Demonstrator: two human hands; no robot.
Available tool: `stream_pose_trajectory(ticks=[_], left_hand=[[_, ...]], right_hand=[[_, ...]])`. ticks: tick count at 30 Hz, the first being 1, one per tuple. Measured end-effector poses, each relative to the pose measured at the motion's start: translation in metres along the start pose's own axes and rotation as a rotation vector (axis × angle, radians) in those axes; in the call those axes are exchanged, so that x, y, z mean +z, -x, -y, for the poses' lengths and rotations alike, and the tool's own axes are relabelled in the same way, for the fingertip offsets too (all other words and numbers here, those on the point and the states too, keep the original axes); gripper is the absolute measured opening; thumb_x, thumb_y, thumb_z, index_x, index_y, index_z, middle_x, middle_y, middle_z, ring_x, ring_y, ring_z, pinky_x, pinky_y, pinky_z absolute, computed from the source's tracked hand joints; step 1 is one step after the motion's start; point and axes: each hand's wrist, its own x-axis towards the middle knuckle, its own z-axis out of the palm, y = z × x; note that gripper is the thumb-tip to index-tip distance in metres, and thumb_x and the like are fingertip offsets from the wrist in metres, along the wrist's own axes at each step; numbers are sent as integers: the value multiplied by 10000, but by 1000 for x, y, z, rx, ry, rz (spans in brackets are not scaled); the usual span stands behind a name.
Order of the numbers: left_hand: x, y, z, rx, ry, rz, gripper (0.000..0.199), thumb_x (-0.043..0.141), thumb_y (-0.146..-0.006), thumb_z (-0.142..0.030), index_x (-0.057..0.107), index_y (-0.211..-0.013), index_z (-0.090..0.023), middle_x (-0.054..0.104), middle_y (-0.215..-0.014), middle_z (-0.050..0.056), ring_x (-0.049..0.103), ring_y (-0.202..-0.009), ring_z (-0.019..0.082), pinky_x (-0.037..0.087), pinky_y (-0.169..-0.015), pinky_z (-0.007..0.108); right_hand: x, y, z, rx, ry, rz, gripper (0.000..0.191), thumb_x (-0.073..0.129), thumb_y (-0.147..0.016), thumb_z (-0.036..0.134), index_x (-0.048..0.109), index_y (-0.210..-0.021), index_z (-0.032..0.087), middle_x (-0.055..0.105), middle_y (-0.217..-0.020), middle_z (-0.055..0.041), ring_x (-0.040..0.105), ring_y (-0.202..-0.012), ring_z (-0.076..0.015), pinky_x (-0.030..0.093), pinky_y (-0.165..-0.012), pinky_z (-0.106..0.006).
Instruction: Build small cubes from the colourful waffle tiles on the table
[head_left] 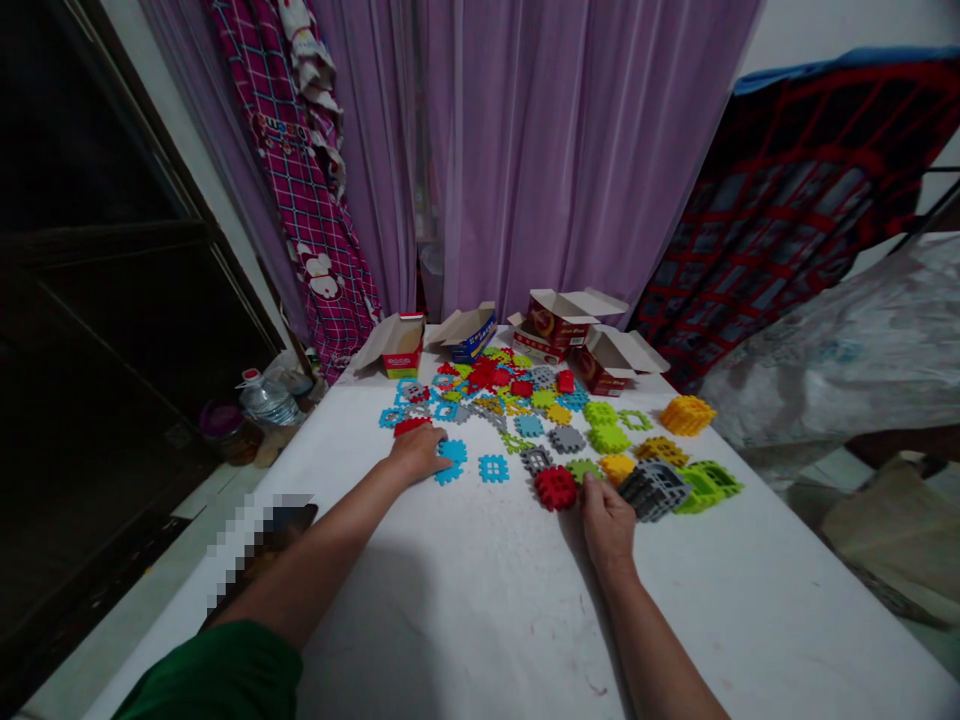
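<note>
My left hand (pixel 417 456) is closed at the edge of some blue toothed interlocking tiles (pixel 452 460), thumb and fingers pinching them. A red tile (pixel 412 426) lies just behind that hand. Beside it, a blue window tile (pixel 493 468) rests flat on the table. My right hand (pixel 607 518) has curled fingers, its fingertips on the near edge of an olive-green toothed tile (pixel 584 469). To its left sits a stack of dark red tiles (pixel 556 488). On its right stand a leaning stack of grey window tiles (pixel 654 490) and a yellow tile (pixel 617 468).
Loose mixed tiles (pixel 491 375) are heaped farther back on the white table (pixel 495 620). Opened cardboard boxes (pixel 604 362) stand along the far edge before purple curtains (pixel 585 130). Bright green frames (pixel 709 487) and a yellow stack (pixel 687 414) are at right. A dark flat object lies by the left forearm.
</note>
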Motion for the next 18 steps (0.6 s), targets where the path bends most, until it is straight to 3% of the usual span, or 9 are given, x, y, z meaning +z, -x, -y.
stream_pose_trajectory(ticks=[6, 10, 18], left_hand=[[-8, 1, -6, 79, -50, -5, 421, 663, -770, -386, 647, -1166, -245, 695, -1198, 82, 639, -1109, 274, 500, -879, 347], [-9, 15, -1, 30, 31, -73, 479, 642, -790, -448, 617, -1229, -257, 686, -1237, 60, 634, -1125, 258, 496, -891, 325], [26, 44, 3, -14, 64, -81, 473, 621, -812, -461, 609, -1236, -252, 627, -1290, 62, 600, -1175, 245, 479, -948, 317]], right_hand=[[0, -2, -3, -20, 18, 3, 596, 522, -764, 742, 424, -482, 226, 371, -480, 47, 356, -517, -118, 297, -513, -274], [-1, -1, -4, -12, 21, 7, 590, 515, -770, 738, 428, -486, 228, 371, -477, 48, 356, -511, -119, 301, -512, -276], [-1, -1, -5, -8, 24, 8, 596, 518, -773, 743, 448, -491, 223, 389, -460, 46, 362, -498, -120, 298, -504, -279]])
